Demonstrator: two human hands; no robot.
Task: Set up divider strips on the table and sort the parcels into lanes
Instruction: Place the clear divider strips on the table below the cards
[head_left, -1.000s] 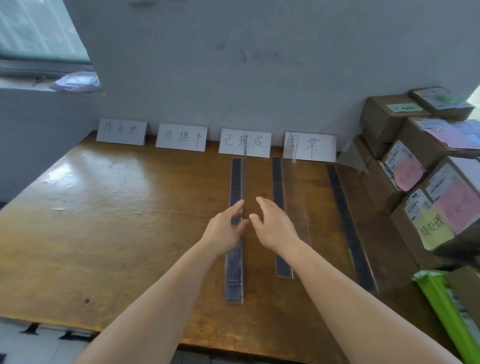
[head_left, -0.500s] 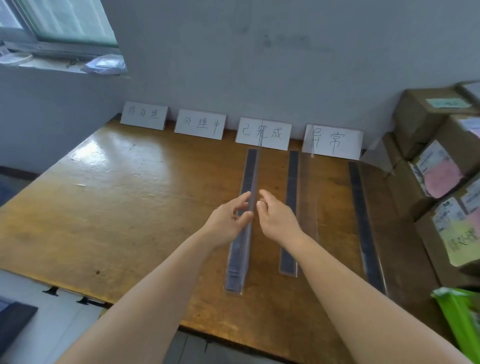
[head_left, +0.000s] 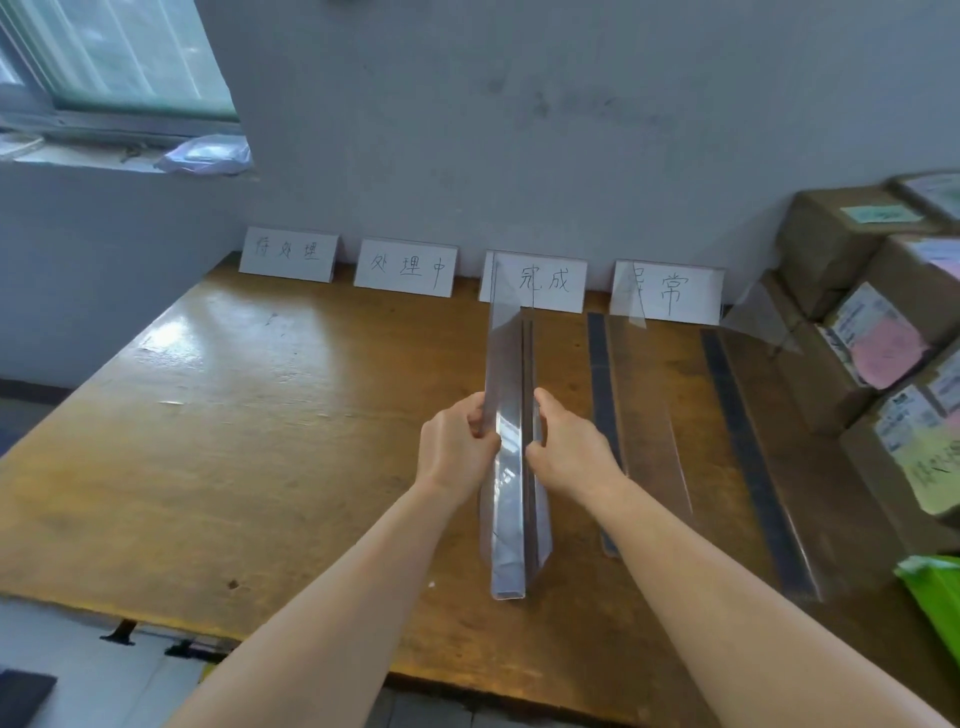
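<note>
Both hands hold a clear plastic divider strip (head_left: 511, 364) at its middle, lifted a little off the wooden table (head_left: 260, 441). My left hand (head_left: 457, 447) grips its left side, my right hand (head_left: 571, 452) grips its right side. The strip runs away from me toward the third white label card (head_left: 550, 283). Two more divider strips with dark bases lie on the table to the right, one strip (head_left: 602, 395) close by and another strip (head_left: 753, 457) farther right. Cardboard parcels (head_left: 872, 332) with coloured labels are stacked at the right edge.
Four handwritten white cards stand along the wall, the leftmost card (head_left: 288, 253) near the table's left corner. A green bag (head_left: 935, 597) lies at the front right. A window (head_left: 114, 62) is at the upper left. The table's front edge is close to me.
Both hands have closed on the leftmost divider strip and raised it off the table; before they hovered just above it. The camera view has shifted left.
</note>
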